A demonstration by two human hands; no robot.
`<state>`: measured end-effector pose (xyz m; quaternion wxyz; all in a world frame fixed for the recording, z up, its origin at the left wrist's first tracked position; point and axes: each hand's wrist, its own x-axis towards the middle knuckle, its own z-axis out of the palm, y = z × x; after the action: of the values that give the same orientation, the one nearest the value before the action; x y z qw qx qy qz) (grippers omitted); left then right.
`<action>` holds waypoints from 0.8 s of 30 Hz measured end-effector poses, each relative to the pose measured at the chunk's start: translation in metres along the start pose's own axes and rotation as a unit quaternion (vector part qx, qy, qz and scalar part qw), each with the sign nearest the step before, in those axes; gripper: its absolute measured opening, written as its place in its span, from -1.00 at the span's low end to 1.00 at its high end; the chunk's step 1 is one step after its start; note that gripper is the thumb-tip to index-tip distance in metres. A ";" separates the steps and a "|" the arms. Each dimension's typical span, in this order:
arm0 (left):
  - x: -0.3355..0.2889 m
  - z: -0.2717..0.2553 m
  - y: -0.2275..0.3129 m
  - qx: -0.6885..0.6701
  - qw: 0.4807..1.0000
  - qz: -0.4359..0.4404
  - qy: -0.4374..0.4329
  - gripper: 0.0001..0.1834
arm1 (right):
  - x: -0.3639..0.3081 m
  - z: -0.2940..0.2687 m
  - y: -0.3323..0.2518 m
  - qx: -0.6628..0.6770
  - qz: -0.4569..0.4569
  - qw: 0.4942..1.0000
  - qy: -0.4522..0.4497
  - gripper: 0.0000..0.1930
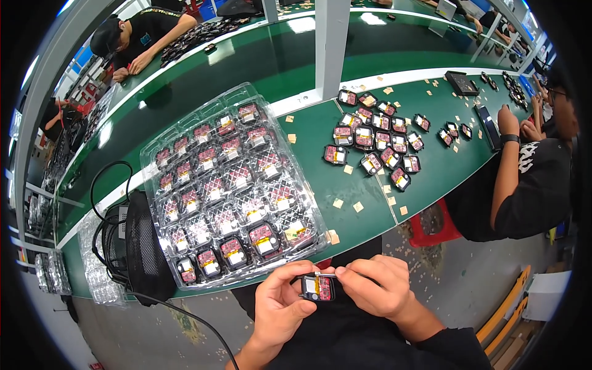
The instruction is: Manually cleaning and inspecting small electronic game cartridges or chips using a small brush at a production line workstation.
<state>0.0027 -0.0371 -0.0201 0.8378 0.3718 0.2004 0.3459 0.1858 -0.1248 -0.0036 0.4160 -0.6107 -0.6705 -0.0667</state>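
A: Hands?
B: Left hand [277, 311] clamped on a black-cased module [319, 288], just off the bench's [367, 229] near edge, red board showing. Right hand [379, 288] pinched on a thin strip [325, 275] at the module's upper edge.
A: Containers?
B: Clear plastic tray [319, 219] at the bench's near edge, left part. Similar modules in its pockets; crosshatch pattern over many farther ones. Black mesh bag [150, 246] against its left side, black cable [203, 324] by it.
A: Farther out?
B: Loose modules [364, 137] bunched toward the far edge, tan squares [358, 207] scattered round. Small black tray [461, 83] by the far edge, right; contents too small to tell.
A: Writing?
B: White print [527, 155] on the right-hand co-worker's [542, 185] black top. Module markings too small to read.
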 end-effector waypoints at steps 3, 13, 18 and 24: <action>0.001 0.005 0.003 -0.007 1.000 -0.009 0.011 -0.36 | 0.001 0.005 0.000 0.046 0.033 0.998 0.014 -0.71; 0.000 -0.001 0.003 0.006 0.999 0.025 -0.032 -0.38 | 0.003 0.003 -0.004 0.096 0.094 0.991 -0.009 -0.73; -0.001 0.000 0.004 0.018 1.000 0.020 -0.013 -0.37 | 0.002 0.007 -0.006 0.068 0.084 0.994 0.001 -0.71; -0.001 0.004 0.004 0.025 0.999 0.030 -0.003 -0.38 | -0.001 0.010 -0.006 0.033 0.056 0.998 0.027 -0.74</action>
<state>0.0027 -0.0374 -0.0147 0.8179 0.3997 0.1958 0.3646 0.1754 -0.1206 -0.0079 0.4567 -0.6309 -0.6261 -0.0376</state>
